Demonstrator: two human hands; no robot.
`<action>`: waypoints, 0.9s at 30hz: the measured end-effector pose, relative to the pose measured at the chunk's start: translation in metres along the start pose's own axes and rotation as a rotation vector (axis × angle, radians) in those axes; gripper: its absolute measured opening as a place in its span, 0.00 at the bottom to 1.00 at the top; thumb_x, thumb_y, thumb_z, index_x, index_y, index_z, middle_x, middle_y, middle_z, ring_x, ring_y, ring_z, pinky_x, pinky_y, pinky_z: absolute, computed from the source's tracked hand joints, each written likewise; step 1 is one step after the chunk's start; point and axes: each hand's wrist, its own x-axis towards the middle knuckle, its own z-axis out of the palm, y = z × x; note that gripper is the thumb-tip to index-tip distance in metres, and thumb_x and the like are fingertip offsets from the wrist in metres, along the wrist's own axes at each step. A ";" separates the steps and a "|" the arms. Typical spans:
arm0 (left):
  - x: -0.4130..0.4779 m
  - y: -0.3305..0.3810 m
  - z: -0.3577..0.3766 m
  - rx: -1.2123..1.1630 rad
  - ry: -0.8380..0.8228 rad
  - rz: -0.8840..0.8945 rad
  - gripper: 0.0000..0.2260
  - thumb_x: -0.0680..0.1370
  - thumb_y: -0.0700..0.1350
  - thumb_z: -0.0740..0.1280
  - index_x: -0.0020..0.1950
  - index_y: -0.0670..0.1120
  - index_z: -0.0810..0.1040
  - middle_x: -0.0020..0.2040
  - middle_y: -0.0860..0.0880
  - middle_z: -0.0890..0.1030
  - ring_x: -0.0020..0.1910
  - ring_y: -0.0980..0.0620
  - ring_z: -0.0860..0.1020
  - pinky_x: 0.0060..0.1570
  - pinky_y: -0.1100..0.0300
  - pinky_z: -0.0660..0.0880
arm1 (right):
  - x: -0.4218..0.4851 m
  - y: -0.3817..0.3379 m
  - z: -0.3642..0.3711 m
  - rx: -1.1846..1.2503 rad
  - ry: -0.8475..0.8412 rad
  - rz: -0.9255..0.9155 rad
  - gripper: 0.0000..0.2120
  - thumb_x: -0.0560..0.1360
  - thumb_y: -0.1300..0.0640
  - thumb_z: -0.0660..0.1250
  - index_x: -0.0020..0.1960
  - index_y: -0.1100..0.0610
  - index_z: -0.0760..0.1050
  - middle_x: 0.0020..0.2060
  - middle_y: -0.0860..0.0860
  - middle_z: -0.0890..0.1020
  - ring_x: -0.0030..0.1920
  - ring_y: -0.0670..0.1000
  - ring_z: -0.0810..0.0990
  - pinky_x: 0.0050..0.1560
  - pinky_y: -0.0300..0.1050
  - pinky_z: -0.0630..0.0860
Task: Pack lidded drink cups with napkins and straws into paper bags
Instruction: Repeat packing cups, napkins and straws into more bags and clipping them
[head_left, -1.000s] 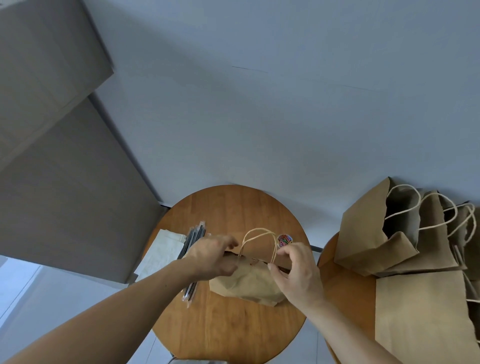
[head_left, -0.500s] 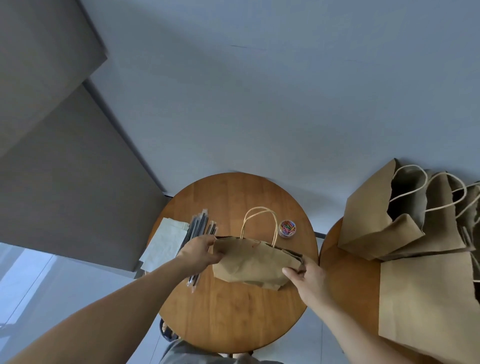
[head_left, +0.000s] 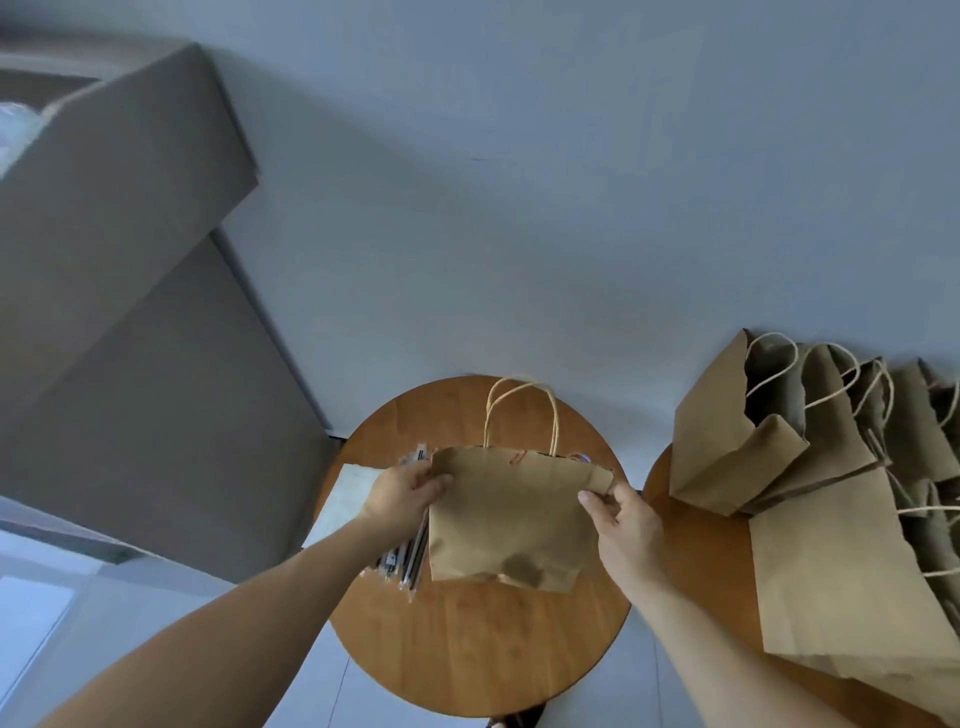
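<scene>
A round brown wooden table (head_left: 467, 654) lies below both hands. Well right of the right fingers, several brown paper bags with cord handles (head_left: 727, 457) stand open, their insides dark. One brown paper bag with two twisted handles (head_left: 509, 519) hangs between the fingers, mouth closed, contents hidden. The left hand (head_left: 402, 493) and right hand (head_left: 628, 525) each pinch an upper corner. Under the left fingers lie white paper napkins (head_left: 343, 499) and dark wrapped straws (head_left: 410, 561).

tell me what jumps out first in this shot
A brown paper bag, handles up, at the round wooden table in the centre: the left hand grips its top left corner, the right hand pinches its top right. More paper bags crowd a second table at the right.
</scene>
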 end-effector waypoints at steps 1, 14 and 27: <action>-0.008 0.004 -0.008 -0.068 0.025 0.016 0.04 0.81 0.50 0.66 0.47 0.56 0.80 0.44 0.56 0.83 0.41 0.59 0.79 0.37 0.69 0.71 | -0.003 -0.008 0.001 0.006 0.030 -0.026 0.07 0.77 0.48 0.68 0.44 0.36 0.75 0.39 0.35 0.81 0.45 0.37 0.79 0.43 0.37 0.74; -0.136 0.017 -0.149 -0.378 0.411 0.154 0.15 0.81 0.52 0.65 0.48 0.40 0.79 0.41 0.41 0.81 0.38 0.52 0.75 0.45 0.46 0.76 | -0.061 -0.187 0.045 0.206 0.253 -0.245 0.08 0.77 0.37 0.63 0.45 0.40 0.72 0.36 0.40 0.78 0.42 0.44 0.79 0.42 0.42 0.73; -0.258 0.054 -0.322 -0.310 0.971 0.375 0.16 0.81 0.52 0.64 0.40 0.41 0.75 0.31 0.53 0.73 0.28 0.58 0.68 0.28 0.67 0.65 | -0.106 -0.428 0.065 0.512 0.164 -0.592 0.02 0.79 0.52 0.67 0.48 0.48 0.77 0.39 0.36 0.79 0.41 0.32 0.77 0.43 0.31 0.69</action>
